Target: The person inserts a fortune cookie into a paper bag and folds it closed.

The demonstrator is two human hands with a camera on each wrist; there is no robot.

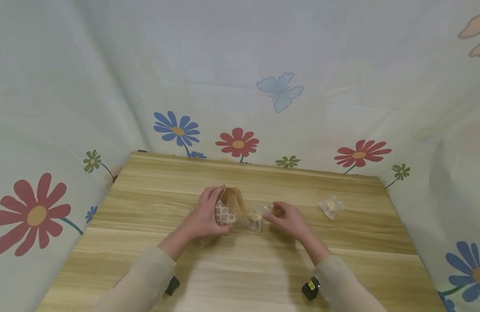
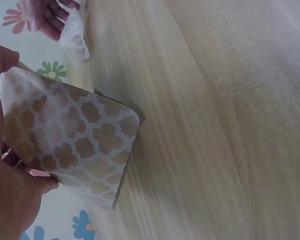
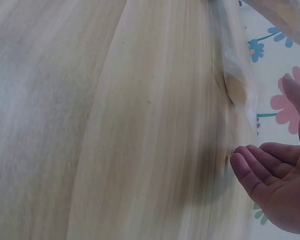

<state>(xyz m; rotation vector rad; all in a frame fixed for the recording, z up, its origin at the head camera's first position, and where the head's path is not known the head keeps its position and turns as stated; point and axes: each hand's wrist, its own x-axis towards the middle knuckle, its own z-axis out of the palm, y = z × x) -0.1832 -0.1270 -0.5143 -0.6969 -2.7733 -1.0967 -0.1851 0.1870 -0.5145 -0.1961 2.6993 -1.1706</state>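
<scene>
My left hand (image 1: pixel 202 219) grips a brown paper bag (image 1: pixel 225 214) with a white lattice print, thumb on the near side and fingers on the far side. The bag's mouth gapes, showing its plain brown inside. Just right of the bag, a clear plastic packet (image 1: pixel 255 216) with a small pale-yellow item rests on the table. My right hand (image 1: pixel 290 221) is beside this packet, thumb close to its edge; whether they touch I cannot tell. In the right wrist view the right hand's fingers (image 3: pixel 250 170) are loosely spread from the thumb, with nothing pinched between them.
A second clear packet (image 1: pixel 331 206) with a similar small item lies farther right on the wood-grain table (image 1: pixel 165 182). A bit of clear plastic (image 1: pixel 204 242) shows below the left hand. Behind the table hangs a flower-printed cloth (image 1: pixel 208 86).
</scene>
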